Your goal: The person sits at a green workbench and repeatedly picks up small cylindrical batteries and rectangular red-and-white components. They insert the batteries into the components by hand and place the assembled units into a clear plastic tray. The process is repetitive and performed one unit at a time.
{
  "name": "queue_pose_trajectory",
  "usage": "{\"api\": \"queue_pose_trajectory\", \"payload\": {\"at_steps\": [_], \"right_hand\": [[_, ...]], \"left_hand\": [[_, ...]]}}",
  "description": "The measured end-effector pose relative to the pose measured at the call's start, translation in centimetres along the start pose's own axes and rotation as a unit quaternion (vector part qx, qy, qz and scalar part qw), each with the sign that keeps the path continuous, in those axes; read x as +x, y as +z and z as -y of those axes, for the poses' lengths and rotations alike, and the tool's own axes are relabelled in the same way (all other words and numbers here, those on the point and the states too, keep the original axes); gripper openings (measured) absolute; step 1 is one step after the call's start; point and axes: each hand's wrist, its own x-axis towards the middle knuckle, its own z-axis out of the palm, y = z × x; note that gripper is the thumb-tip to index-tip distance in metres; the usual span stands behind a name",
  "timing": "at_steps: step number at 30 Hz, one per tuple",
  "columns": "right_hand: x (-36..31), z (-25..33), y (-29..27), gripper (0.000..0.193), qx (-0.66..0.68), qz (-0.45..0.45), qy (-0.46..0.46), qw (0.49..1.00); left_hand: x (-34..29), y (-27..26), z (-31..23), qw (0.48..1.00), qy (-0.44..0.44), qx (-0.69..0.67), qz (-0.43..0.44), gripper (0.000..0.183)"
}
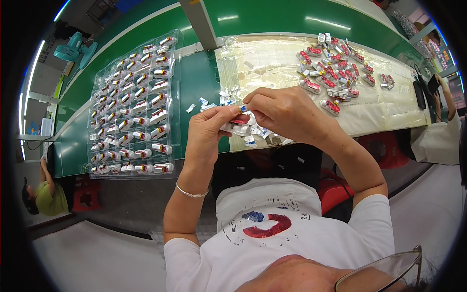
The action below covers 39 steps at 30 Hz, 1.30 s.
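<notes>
Above the near edge of the bench my left hand (208, 127) grips a small red-and-white plastic piece (237, 127) between thumb and fingers. A tiny blue, white and yellow part (243, 108) shows at its top, by the left thumb tip. The fingers of my right hand (287, 111) are pinched together right at that part; whether they hold it or something else is hidden. Beneath and around both hands lie white-and-blue paper scraps (206, 104), scattered over the bench.
Left stands a clear plastic tray (177, 97) with rows of similar pieces. Right, a loose heap of red-and-white pieces (335, 73) lies on taped cardboard (272, 58). A metal post (199, 24) rises behind. Other people (51, 199) sit at both sides; a turquoise fan (73, 48) stands far left.
</notes>
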Motion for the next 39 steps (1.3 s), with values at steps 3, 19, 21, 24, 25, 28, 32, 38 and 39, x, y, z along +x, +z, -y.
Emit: {"api": "queue_pose_trajectory", "payload": {"at_steps": [3,19,21,24,25,28,32,38,39], "right_hand": [[-0.1,0.2,0.1,0.010,0.023,-0.020,0.005,1.000],[-0.7,-0.1,-0.1,0.010,-0.040,-0.028,-0.004,0.999],[-0.6,-0.2,-0.2,0.010,-0.052,-0.011,-0.005,0.999],[-0.3,0.0,-0.3,0.010,-0.060,-0.016,-0.007,0.998],[-0.3,-0.1,-0.2,0.009,-0.055,-0.026,-0.009,0.998],[-0.3,-0.4,0.0,0.007,-0.034,-0.049,-0.001,0.998],[-0.4,-0.7,-0.2,0.001,0.147,-0.077,0.121,0.979],[-1.9,-2.3,-0.9,0.012,0.302,-0.091,0.239,0.918],[-2.5,-2.6,-0.8,0.014,0.255,-0.079,0.211,0.940]], "left_hand": [[-0.1,0.0,-0.1,1.000,0.008,0.007,-0.005,0.019],[0.0,1.1,0.0,0.998,0.025,0.060,-0.024,0.019],[0.1,1.1,0.2,0.997,0.024,0.065,-0.023,0.019],[0.3,1.0,0.5,0.997,0.023,0.069,-0.020,0.018],[0.3,1.0,0.5,0.997,0.022,0.069,-0.018,0.018],[0.3,1.0,0.5,0.998,0.023,0.064,-0.015,0.018],[0.4,0.9,0.4,0.999,0.041,0.032,0.012,0.017],[0.2,0.2,0.9,0.997,0.068,-0.022,0.012,0.017],[0.2,0.1,1.0,0.997,0.064,-0.030,0.012,0.017]]}}
